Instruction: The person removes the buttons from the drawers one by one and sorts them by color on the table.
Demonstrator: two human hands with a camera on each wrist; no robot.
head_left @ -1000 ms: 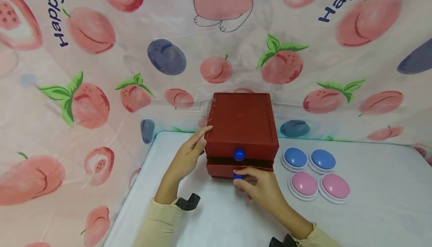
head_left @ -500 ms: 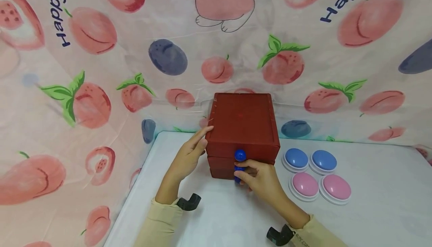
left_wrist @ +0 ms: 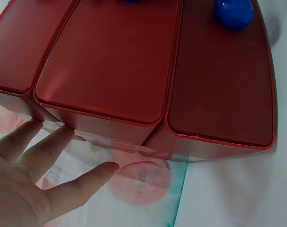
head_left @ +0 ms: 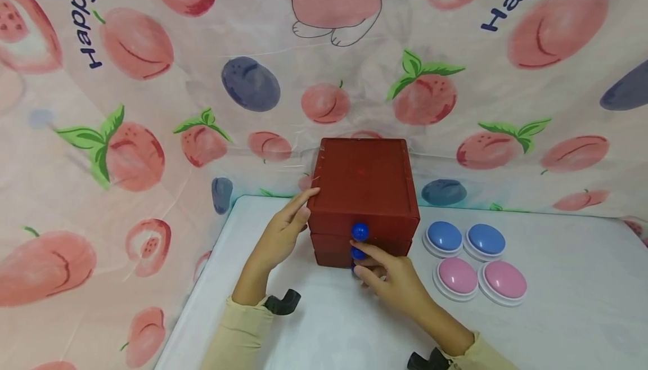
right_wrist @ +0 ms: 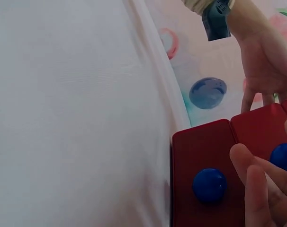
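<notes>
At the back of the white worktop (head_left: pixel 557 302) sits the dark red wooden three-drawer box (head_left: pixel 363 181), drawers flush, a round blue knob on each. Left hand (head_left: pixel 277 239) lies flat-fingered against its side; right hand (head_left: pixel 390 280) has fingertips on the middle blue knob (head_left: pixel 358 253), gripping nothing. Best to brace firmly and push square.

lowest blue knob (head_left: pixel 354 269): mostly hidden behind right hand (head_left: pixel 392 283) | red drawer box (left_wrist: pixel 148 71): cut off at left-wrist frame top | right hand fingertips (right_wrist: pixel 257 187): blurred, cropped
</notes>
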